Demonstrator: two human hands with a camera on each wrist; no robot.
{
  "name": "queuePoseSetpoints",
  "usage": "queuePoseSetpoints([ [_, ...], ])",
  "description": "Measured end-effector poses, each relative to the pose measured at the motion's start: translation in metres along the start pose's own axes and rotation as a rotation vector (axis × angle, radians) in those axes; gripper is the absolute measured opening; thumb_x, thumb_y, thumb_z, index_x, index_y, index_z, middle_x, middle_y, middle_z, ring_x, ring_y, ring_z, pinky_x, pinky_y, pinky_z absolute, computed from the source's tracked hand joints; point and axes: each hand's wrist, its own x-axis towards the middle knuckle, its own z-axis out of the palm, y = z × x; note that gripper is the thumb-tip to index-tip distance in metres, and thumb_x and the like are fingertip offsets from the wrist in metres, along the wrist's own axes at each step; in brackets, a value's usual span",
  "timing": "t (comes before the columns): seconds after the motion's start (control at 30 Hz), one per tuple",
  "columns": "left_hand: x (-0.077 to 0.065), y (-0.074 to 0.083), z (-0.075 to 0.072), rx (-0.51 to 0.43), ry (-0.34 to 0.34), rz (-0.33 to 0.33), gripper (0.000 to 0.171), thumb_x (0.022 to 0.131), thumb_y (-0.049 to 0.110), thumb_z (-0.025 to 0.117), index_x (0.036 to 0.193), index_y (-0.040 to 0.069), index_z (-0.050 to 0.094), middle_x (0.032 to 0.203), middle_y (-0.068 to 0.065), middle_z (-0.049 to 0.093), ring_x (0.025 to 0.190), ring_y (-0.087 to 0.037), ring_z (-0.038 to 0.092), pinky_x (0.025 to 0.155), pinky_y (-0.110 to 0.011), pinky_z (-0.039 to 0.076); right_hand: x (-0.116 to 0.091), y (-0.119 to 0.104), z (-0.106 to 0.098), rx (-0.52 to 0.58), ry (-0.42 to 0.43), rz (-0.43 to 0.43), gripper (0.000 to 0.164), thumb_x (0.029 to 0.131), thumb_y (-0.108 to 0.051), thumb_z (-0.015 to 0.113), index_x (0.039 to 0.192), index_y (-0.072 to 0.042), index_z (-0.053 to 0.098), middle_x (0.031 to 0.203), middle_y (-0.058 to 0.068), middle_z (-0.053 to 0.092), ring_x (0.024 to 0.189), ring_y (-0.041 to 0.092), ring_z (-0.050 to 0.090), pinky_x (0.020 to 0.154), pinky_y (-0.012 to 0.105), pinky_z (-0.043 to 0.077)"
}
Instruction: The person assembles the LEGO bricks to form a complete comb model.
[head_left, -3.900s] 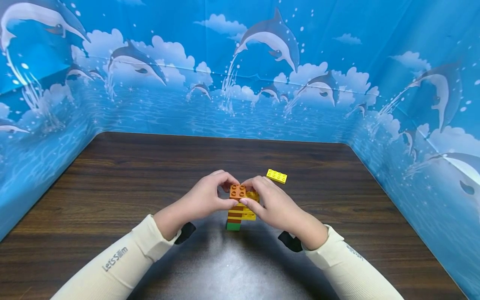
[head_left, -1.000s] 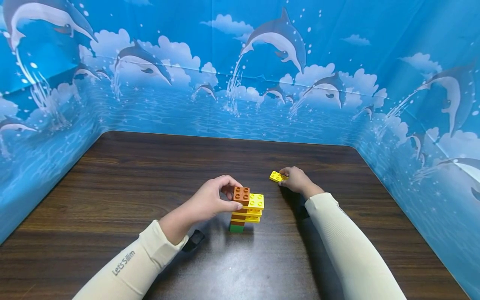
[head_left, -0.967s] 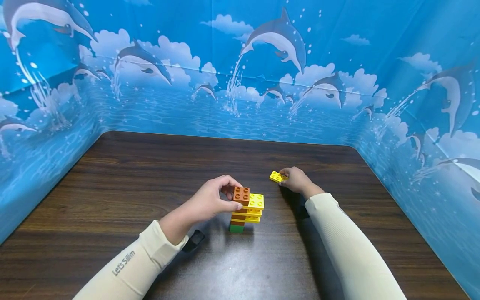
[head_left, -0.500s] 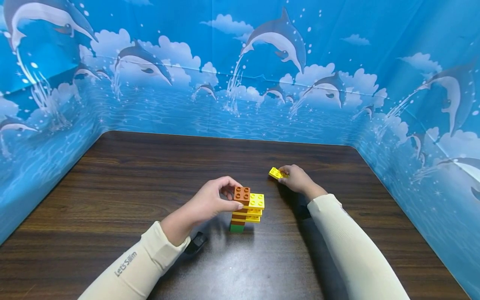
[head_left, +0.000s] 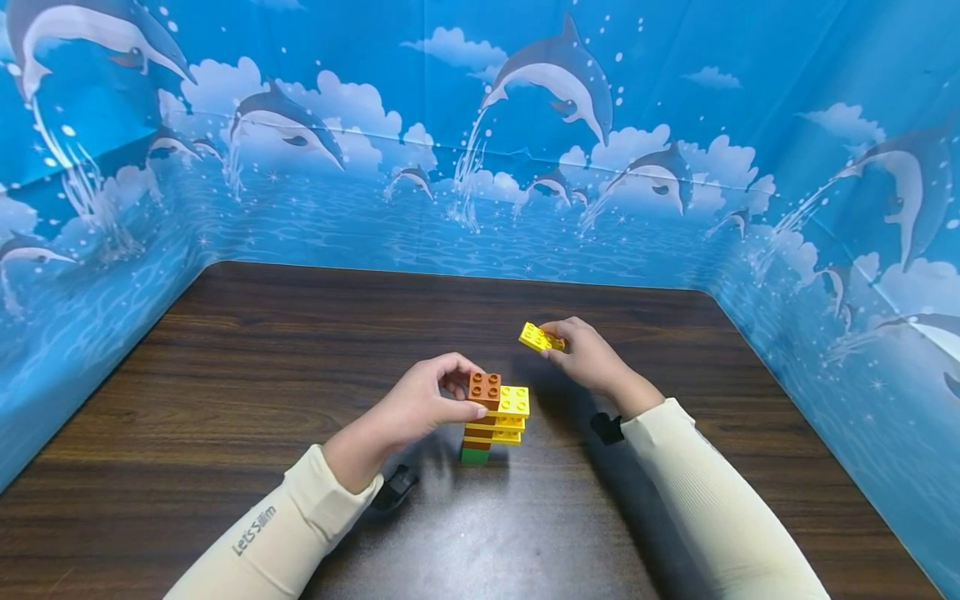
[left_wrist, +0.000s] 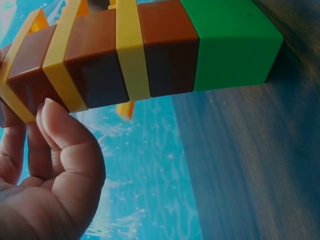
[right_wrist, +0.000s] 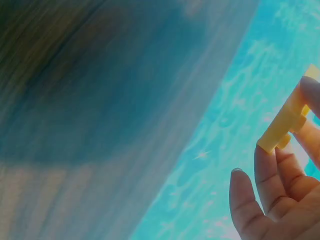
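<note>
A tower of toy building bricks stands upright at the middle of the table. Its base is a green brick (head_left: 474, 457), and above it brown bricks alternate with yellow plates (head_left: 514, 400) that jut out to the right. My left hand (head_left: 408, 404) pinches the tower near its brown top brick (head_left: 484, 385); the left wrist view shows the thumb (left_wrist: 70, 135) against a side near the upper layers. Beyond the tower to the right, my right hand (head_left: 592, 358) holds a loose yellow plate (head_left: 532, 337) by its right end, studs up and tilted, raised off the table.
The dark wood table (head_left: 315, 325) runs back to a blue dolphin-print sheet (head_left: 337, 217) that encloses it at the back and sides. A black wrist strap piece (head_left: 607, 427) sits under the right wrist, another black piece (head_left: 395, 487) under the left.
My right hand has let go of the tower, reached to the yellow plate, gripped it and lifted it, moving slightly left. My left hand has stayed at the tower's top.
</note>
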Motion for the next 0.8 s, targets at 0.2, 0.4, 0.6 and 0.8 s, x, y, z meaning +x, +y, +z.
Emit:
queuePoseSetpoints([
  [0.2, -0.001, 0.002, 0.001, 0.006, 0.001, -0.011, 0.038, 0.082, 0.007, 0.074, 0.116, 0.002, 0.059, 0.095, -0.009, 0.057, 0.083, -0.022, 0.05, 0.069, -0.031, 0.045, -0.015, -0.016, -0.005, 0.013, 0.034, -0.075, 0.045, 0.093, -0.017, 0.064, 0.136, -0.008, 0.053, 0.126, 0.013, 0.052, 0.107, 0.028, 0.052, 0.087, 0.044, 0.047],
  [0.4, -0.001, 0.001, 0.001, -0.004, 0.004, -0.02, 0.037, 0.082, 0.006, 0.073, 0.115, 0.001, 0.059, 0.095, -0.01, 0.058, 0.083, -0.023, 0.051, 0.07, -0.03, 0.047, -0.032, -0.032, -0.011, 0.025, 0.067, -0.145, 0.045, 0.092, -0.018, 0.066, 0.135, -0.01, 0.055, 0.124, 0.01, 0.053, 0.106, 0.025, 0.051, 0.088, 0.044, 0.048],
  [0.6, -0.002, 0.0, 0.001, -0.007, 0.004, -0.018, 0.036, 0.082, 0.006, 0.073, 0.115, 0.001, 0.059, 0.094, -0.011, 0.058, 0.084, -0.023, 0.051, 0.07, -0.03, 0.047, -0.047, -0.042, -0.014, 0.019, 0.089, -0.218, 0.046, 0.091, -0.018, 0.067, 0.135, -0.011, 0.056, 0.12, 0.008, 0.054, 0.105, 0.024, 0.05, 0.083, 0.042, 0.047],
  [0.8, -0.001, -0.001, 0.002, -0.01, 0.003, -0.014, 0.036, 0.082, 0.007, 0.074, 0.115, 0.001, 0.059, 0.094, -0.01, 0.057, 0.084, -0.023, 0.05, 0.069, -0.031, 0.046, -0.059, -0.049, -0.015, 0.041, 0.093, -0.285, 0.045, 0.092, -0.02, 0.066, 0.135, -0.011, 0.056, 0.12, 0.007, 0.054, 0.103, 0.023, 0.049, 0.081, 0.043, 0.048],
])
